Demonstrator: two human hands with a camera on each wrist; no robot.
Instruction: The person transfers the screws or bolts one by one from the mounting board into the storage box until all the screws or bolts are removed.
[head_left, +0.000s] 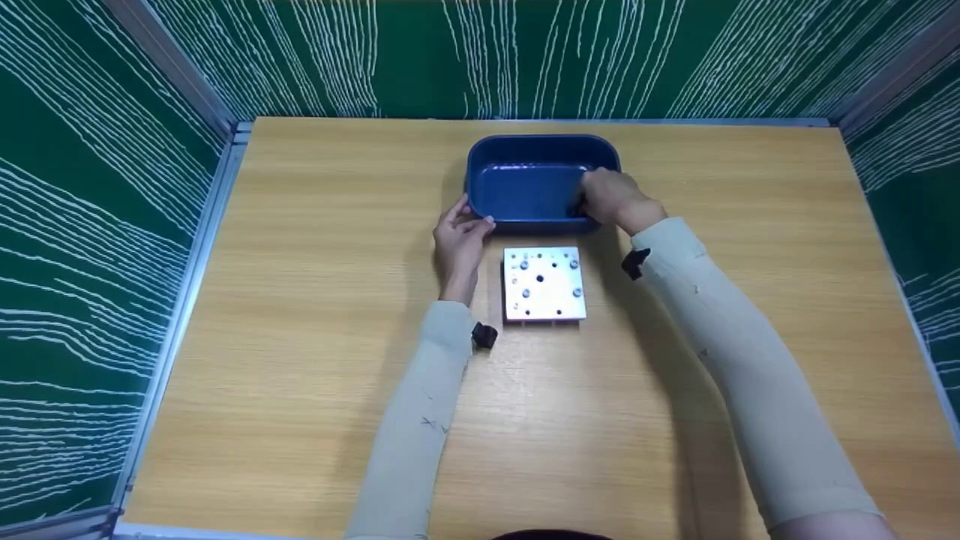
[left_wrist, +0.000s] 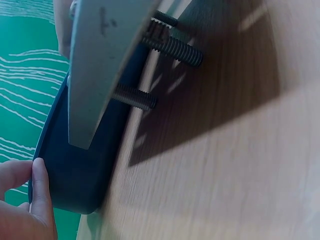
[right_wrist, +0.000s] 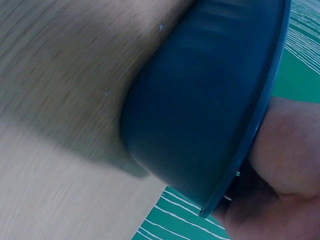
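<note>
A dark blue rectangular tub (head_left: 517, 226) with rounded corners stands toward the back of the table. My left hand (head_left: 459, 244) pinches its rim at the near left corner, thumb outside; the left wrist view shows this grip (left_wrist: 30, 200) too. Over the near right part of the tub, my right hand (head_left: 613, 196) reaches down inside with bent fingers. The tub wall hides its fingertips in the right wrist view, where the hand (right_wrist: 287, 165) shows a dark area under the thumb; I cannot tell whether it holds something.
Just in front of the tub is a square silver metal plate (head_left: 540, 300) with holes and several bolt heads. Threaded bolts (left_wrist: 182, 51) stick out beneath it. Green panels (head_left: 412, 67) with white lines enclose the wooden table (head_left: 300, 337) at the back and both sides.
</note>
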